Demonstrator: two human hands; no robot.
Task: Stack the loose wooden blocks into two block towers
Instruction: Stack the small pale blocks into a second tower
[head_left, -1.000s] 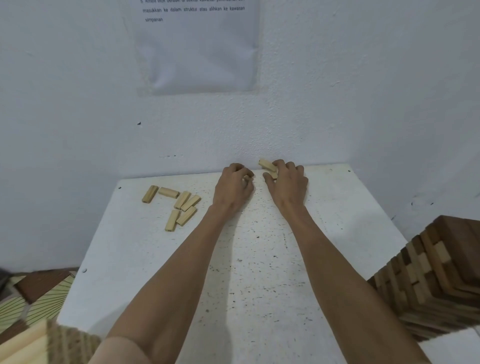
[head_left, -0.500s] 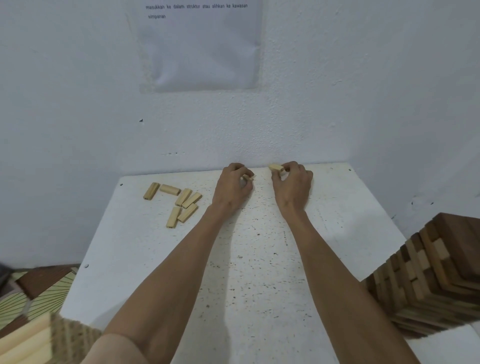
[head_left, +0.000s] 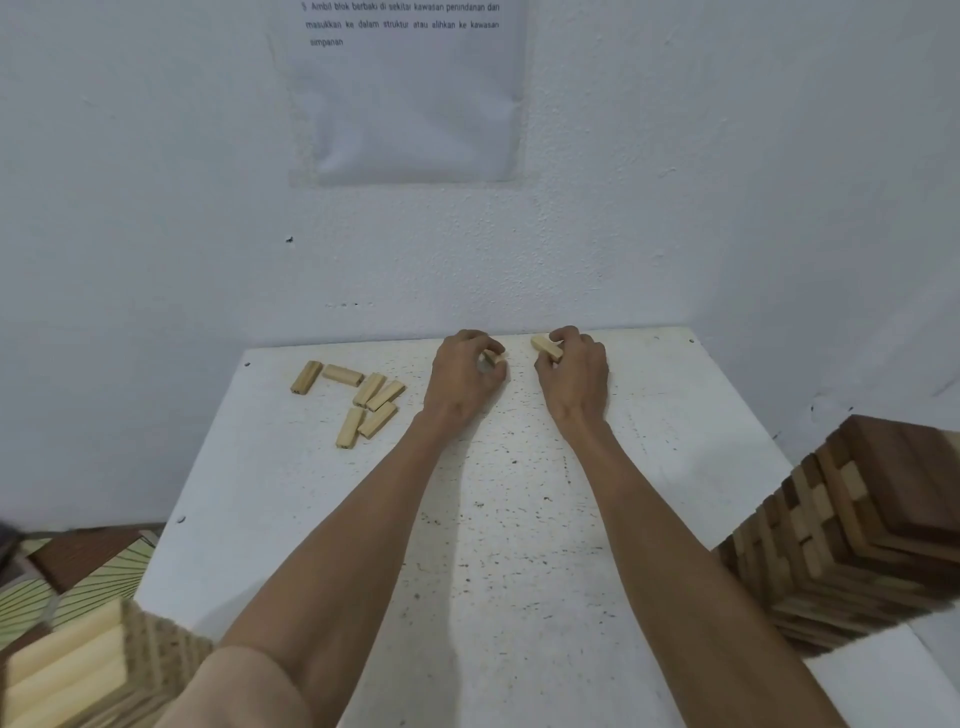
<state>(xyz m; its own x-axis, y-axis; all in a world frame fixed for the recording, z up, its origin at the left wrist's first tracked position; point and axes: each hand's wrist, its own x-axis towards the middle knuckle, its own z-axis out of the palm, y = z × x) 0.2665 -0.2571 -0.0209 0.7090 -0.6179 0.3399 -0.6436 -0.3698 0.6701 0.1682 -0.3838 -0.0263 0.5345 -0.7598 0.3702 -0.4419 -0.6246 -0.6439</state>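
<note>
at the far table (head_left: 519, 519) edge, the left block (head_left: 492, 357) was pinched by the left hand (head_left: 462, 379) and the right block (head_left: 545, 347) gripped by the right hand (head_left: 576, 374). the hands had been drawn apart; both blocks were judged ready for stacking.

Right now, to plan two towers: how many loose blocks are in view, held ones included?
8. Six blocks lie on the table left of the hands; the left hand holds one block, the right hand another. Hands may hide more.
</note>
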